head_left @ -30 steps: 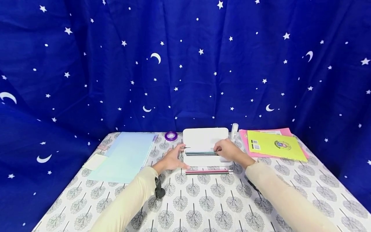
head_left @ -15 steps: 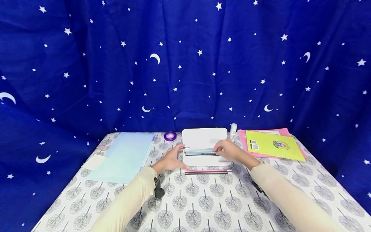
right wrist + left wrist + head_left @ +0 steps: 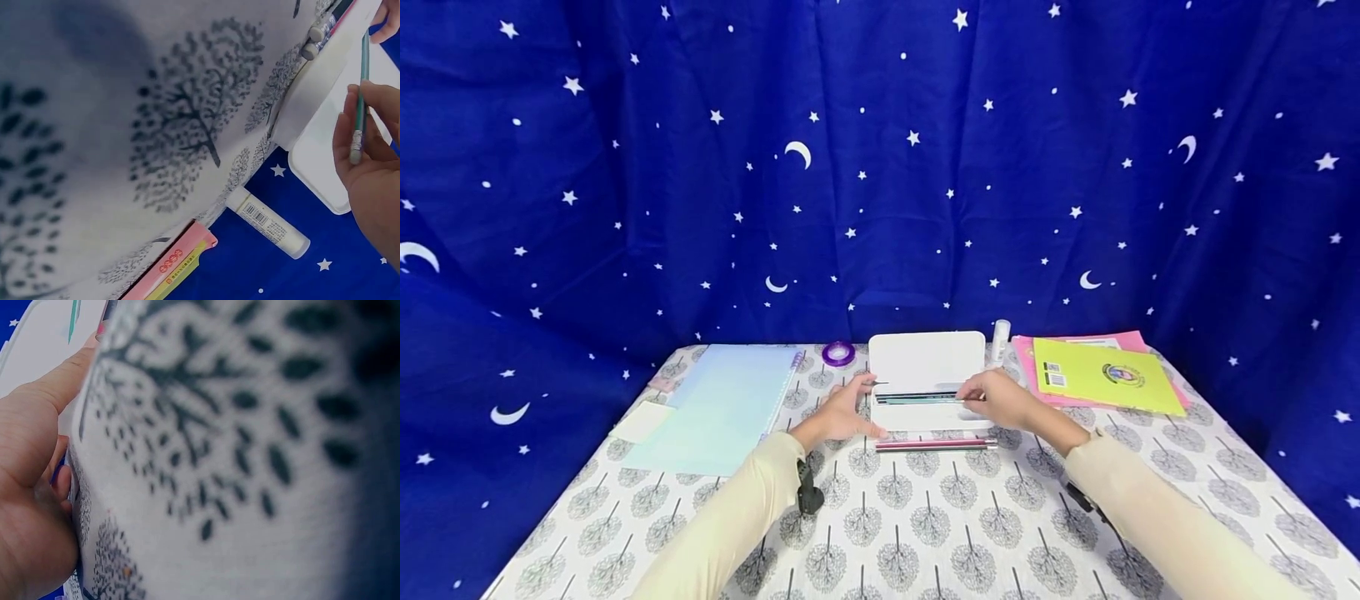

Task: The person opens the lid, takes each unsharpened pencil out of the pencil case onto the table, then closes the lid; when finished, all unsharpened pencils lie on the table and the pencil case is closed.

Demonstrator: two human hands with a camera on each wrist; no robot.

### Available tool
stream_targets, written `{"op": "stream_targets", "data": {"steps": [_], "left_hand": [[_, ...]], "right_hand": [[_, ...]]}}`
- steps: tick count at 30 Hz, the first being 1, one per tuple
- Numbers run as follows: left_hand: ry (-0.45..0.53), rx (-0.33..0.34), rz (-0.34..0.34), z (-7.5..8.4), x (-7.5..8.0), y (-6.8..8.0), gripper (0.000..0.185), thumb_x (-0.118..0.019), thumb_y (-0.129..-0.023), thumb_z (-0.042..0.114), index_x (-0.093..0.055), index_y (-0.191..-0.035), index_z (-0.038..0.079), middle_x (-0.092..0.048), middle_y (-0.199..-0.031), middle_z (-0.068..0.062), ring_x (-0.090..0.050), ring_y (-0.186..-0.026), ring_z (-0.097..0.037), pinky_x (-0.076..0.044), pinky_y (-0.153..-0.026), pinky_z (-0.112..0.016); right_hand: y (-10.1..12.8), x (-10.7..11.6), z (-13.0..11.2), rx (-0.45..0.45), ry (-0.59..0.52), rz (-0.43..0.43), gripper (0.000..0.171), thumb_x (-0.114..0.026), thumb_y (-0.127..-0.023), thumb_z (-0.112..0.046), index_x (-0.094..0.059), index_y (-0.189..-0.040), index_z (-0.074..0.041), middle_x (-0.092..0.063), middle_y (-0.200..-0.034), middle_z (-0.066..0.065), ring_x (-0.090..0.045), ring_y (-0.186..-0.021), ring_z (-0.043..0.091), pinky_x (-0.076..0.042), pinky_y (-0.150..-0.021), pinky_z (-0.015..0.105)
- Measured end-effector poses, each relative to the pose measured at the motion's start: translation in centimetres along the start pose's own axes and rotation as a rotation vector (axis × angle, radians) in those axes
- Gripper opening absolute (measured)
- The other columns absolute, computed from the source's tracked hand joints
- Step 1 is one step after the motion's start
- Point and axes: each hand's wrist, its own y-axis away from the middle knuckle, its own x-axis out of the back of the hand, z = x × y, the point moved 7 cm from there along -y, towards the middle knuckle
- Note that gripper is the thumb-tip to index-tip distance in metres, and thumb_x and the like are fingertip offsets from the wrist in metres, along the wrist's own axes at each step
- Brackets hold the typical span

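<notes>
The right hand (image 3: 1003,402) pinches a green pencil (image 3: 360,94) by its eraser end, its long axis running left-right over the open white case (image 3: 925,358). The left hand (image 3: 842,412) rests with relaxed fingers against the case's left edge, just beside the pencil's tip, on the bench (image 3: 925,517).

The head camera looks forward and down from the near edge of the worktop (image 3: 925,517), taking in its whole width up to the starry blue backdrop (image 3: 880,167) at the far side. The left wrist camera sits very close over the tree-printed cloth, blurred. The right wrist camera looks low across the cloth toward the white pencil case (image 3: 325,131), which the head view shares (image 3: 925,362).
</notes>
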Motion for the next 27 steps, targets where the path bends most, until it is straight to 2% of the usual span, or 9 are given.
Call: {"op": "stream_targets", "data": {"steps": [10,16,23,27], "left_hand": [[0.002,-0.002,-0.002,0.1,-0.1,-0.1,0.11,-0.092,-0.063,0.04,-0.03,-0.154,0.027,-0.045,-0.151,0.003,-0.035,-0.136,-0.027,-0.02,-0.114,-0.059],[-0.006,-0.006,0.003,0.0,0.0,-0.2,0.105,-0.091,-0.065,0.031,-0.033,-0.152,0.025,-0.047,-0.15,0.0,-0.035,-0.134,-0.029,-0.02,-0.113,-0.058],[0.008,0.001,-0.005,0.0,-0.1,0.0,0.108,-0.091,-0.063,0.04,-0.032,-0.152,0.028,-0.045,-0.151,0.003,-0.034,-0.137,-0.028,-0.021,-0.113,-0.06],[0.028,-0.004,-0.011,0.1,-0.1,0.1,0.108,-0.091,-0.063,0.04,-0.032,-0.153,0.027,-0.044,-0.152,0.002,-0.033,-0.138,-0.029,-0.02,-0.113,-0.062]], "right_hand": [[2.0,0.4,-1.3,0.014,-0.104,0.004,0.009,-0.072,-0.085,0.0,-0.074,-0.094,-0.001,-0.073,-0.088,0.003,-0.066,-0.08,0.012,-0.056,-0.073,0.028],[2.9,-0.3,-2.4,0.026,-0.166,-0.043,0.01,-0.073,-0.083,0.002,-0.074,-0.09,-0.004,-0.073,-0.087,0.005,-0.065,-0.077,0.008,-0.056,-0.072,0.026],[3.5,-1.4,-3.3,0.056,-0.192,-0.083,0.009,-0.073,-0.082,0.002,-0.074,-0.089,-0.005,-0.073,-0.084,0.005,-0.066,-0.077,0.008,-0.057,-0.071,0.025],[3.8,-2.0,-3.4,0.054,-0.194,-0.1,0.009,-0.073,-0.082,0.004,-0.073,-0.087,-0.003,-0.073,-0.081,0.004,-0.066,-0.074,0.007,-0.056,-0.069,0.024]]}}
